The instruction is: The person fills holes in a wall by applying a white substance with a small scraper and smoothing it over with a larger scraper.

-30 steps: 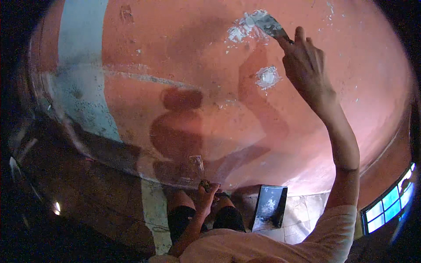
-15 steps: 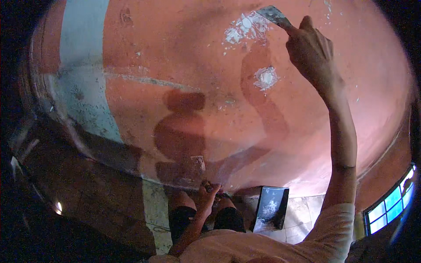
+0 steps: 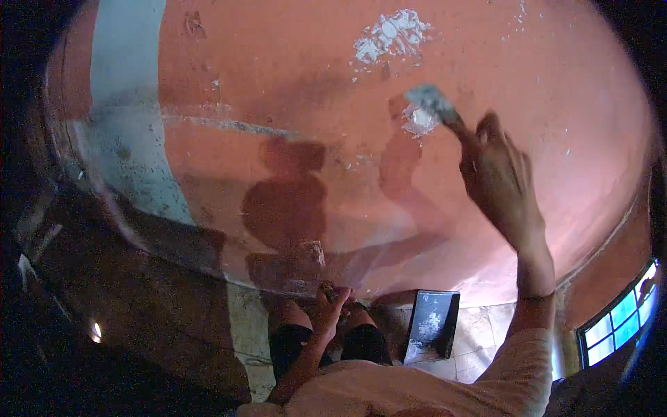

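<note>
My right hand [image 3: 499, 182] is raised against a salmon-red wall [image 3: 292, 90] and grips a putty knife [image 3: 434, 103]. The blade carries white filler and lies on a small white patch [image 3: 418, 121]. A larger white filled patch [image 3: 391, 33] shows higher up on the wall. My left hand [image 3: 329, 311] hangs low near my knees with its fingers spread, holding nothing that I can make out.
A dark flat tray [image 3: 432, 325] with white filler on it lies on the pale tiled floor [image 3: 479, 333] by my right leg. A pale blue stripe [image 3: 125, 104] runs down the wall's left part. A window [image 3: 618, 316] glows at the lower right.
My right hand has come down and a little to the right, taking the putty knife from the upper white patch to the smaller one below. My left hand stays low.
</note>
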A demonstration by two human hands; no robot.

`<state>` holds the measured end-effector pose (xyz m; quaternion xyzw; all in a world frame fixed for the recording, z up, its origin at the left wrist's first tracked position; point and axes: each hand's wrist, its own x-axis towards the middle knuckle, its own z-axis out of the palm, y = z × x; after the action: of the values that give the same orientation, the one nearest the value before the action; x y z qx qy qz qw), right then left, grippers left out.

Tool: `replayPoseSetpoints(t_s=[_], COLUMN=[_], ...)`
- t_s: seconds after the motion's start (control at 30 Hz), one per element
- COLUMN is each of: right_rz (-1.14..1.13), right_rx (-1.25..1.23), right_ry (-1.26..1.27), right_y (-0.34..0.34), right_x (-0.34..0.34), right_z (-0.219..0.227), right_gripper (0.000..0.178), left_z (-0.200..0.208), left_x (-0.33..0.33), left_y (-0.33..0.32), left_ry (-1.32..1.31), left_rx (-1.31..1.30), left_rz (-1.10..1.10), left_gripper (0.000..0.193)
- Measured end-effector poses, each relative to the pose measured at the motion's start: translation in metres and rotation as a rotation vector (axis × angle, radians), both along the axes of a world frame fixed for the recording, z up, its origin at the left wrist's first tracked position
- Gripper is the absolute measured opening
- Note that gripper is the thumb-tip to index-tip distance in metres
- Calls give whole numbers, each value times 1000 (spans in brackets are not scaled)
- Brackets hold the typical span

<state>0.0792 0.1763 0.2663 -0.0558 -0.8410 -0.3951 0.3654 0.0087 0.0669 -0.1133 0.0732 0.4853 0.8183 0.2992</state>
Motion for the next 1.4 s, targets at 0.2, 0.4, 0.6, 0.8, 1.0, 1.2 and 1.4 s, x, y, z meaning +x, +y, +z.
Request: replayPoseSetpoints(t_s=[0.2,0.4,0.6,0.8,1.0,1.2,1.4], right_rz=[426,484,668,704,614,482,351], right_rx=[-1084,-2420,-2456,-2317,-2259,-1679,-1974], right_ry=[-386,-71,158,361,424,577,856], right_y=[-3,28,10,60,90,100,121], right_x=[28,33,26,64,94,133,148], right_z=[-98,-267,-320,-342,-387,-419,-419], right_gripper=[33,30,29,22,25,29,31], left_z=[-61,47,-13,25,-1,18,37], left_x=[-14,15,8,38,32,66,80], left_y=[-1,-3,3,29,15,33,62], left_ry=[179,283,179,261,255,312,206], left_rx=[-257,-141,-319,-209,-311,-427,-347], left_rz=[114,160,157,-168,-374,-479,-563], left_gripper=[37,38,42,36,29,16,17])
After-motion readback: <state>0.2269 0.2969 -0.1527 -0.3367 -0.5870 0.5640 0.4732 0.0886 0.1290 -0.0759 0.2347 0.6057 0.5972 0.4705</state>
